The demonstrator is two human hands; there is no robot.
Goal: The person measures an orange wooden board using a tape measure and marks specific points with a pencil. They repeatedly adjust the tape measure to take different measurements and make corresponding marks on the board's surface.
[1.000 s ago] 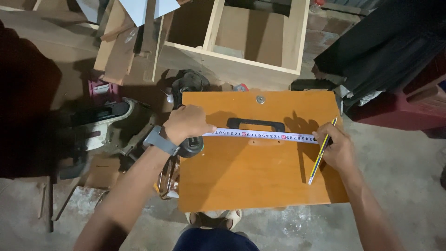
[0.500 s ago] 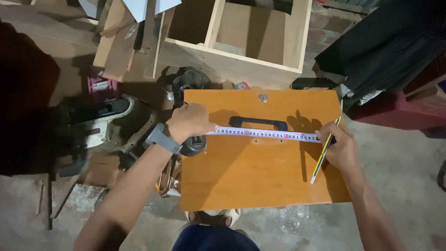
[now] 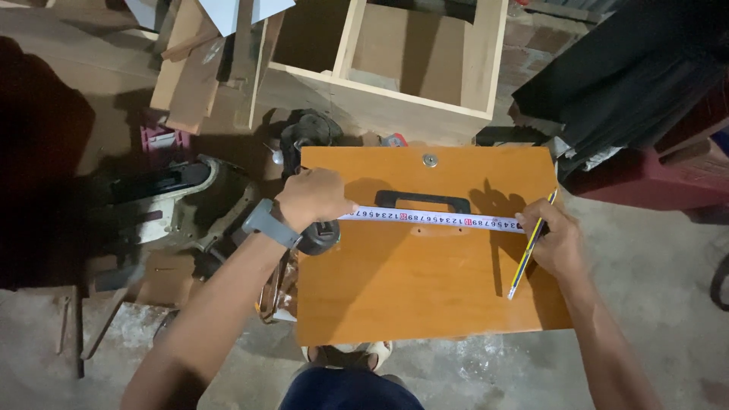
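Note:
An orange wooden panel (image 3: 410,288) with a black handle (image 3: 422,200) and a round metal lock (image 3: 430,159) lies flat in front of me. A white tape measure blade (image 3: 433,219) stretches across it just below the handle. My left hand (image 3: 310,199) grips the tape measure case (image 3: 322,236) at the panel's left edge. My right hand (image 3: 553,237) presses the blade's end near the right edge and holds a yellow and blue pencil (image 3: 522,266).
A pale wooden box frame (image 3: 414,57) stands behind the panel. Wood offcuts (image 3: 194,72) and a power tool (image 3: 171,201) lie at the left. A dark red object (image 3: 653,178) and black sheet (image 3: 630,76) sit at the right. Concrete floor (image 3: 661,288) surrounds the panel.
My hands hold the tape in nearly the same place; my right hand shifted slightly right and up along the panel, and the view moved a little.

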